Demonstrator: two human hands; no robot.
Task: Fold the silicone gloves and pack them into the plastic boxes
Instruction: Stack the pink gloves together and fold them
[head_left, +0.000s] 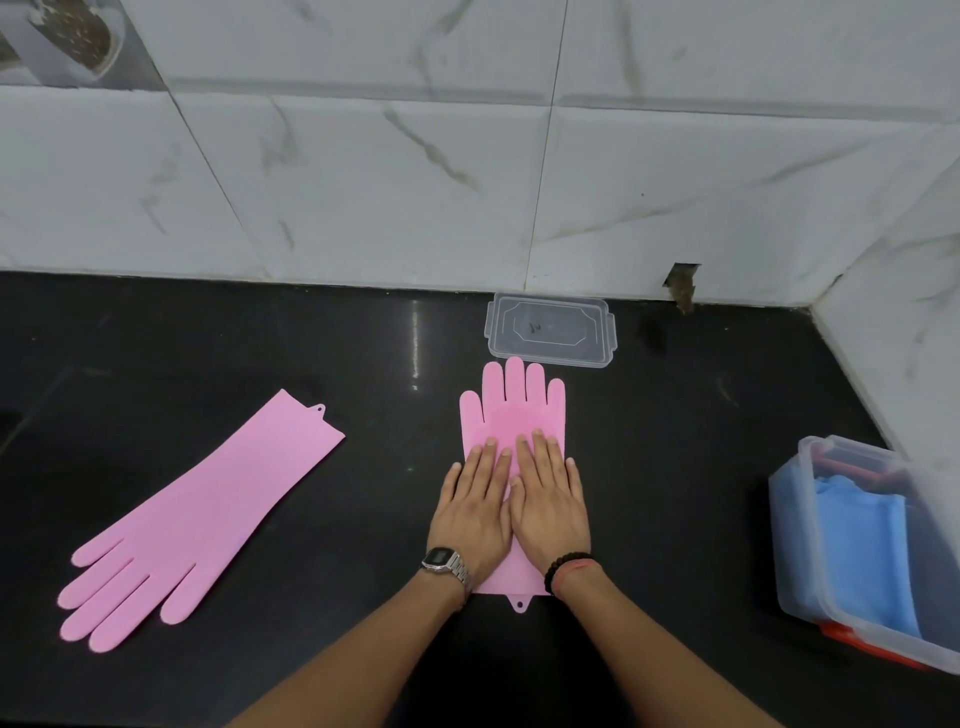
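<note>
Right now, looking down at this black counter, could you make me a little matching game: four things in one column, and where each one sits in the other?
Things:
1. pink glove under the hands
2. second pink glove
3. clear lid
4. box with blue gloves

Places:
A. far right edge of the counter
B. by the wall, just beyond the glove fingertips
C. lying free at the left, set diagonally
D. centre, pressed flat by the left hand and right hand

Pairs: 1-D, 2-C, 3-B, 4-A
</note>
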